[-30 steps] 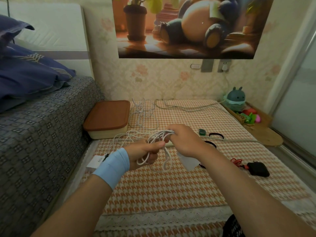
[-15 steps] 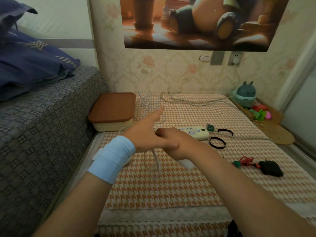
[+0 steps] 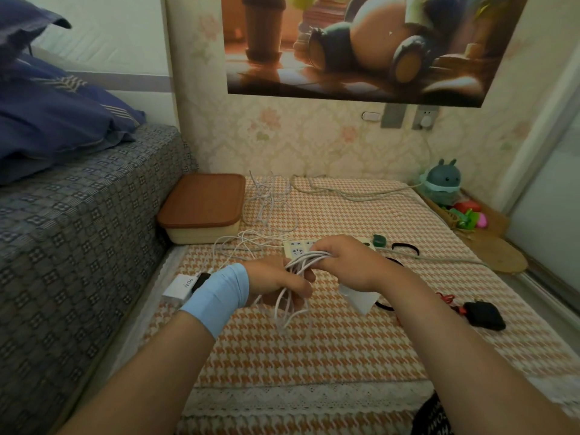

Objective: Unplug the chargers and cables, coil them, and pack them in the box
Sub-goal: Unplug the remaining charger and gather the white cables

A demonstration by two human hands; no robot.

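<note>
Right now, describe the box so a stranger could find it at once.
Start at the grey patterned bed on the left. Where its side meets the orange houndstooth mat, near the wall, sits the box. It is the only lidded container there: cream base, flat brown lid, closed.

Box [image 3: 204, 208] lies left of power strip [image 3: 298, 248] on mat [image 3: 314, 350].

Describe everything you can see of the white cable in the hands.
The white cable is a thin, round cord, plastic-sheathed by its look, gathered into several loose loops. The left hand grips the bundle and the right hand holds the loops' top. The lower loops hang below the left hand, above the houndstooth mat. Slack strands trail back across the mat towards the lidded box. Its plugs cannot be seen.
</note>
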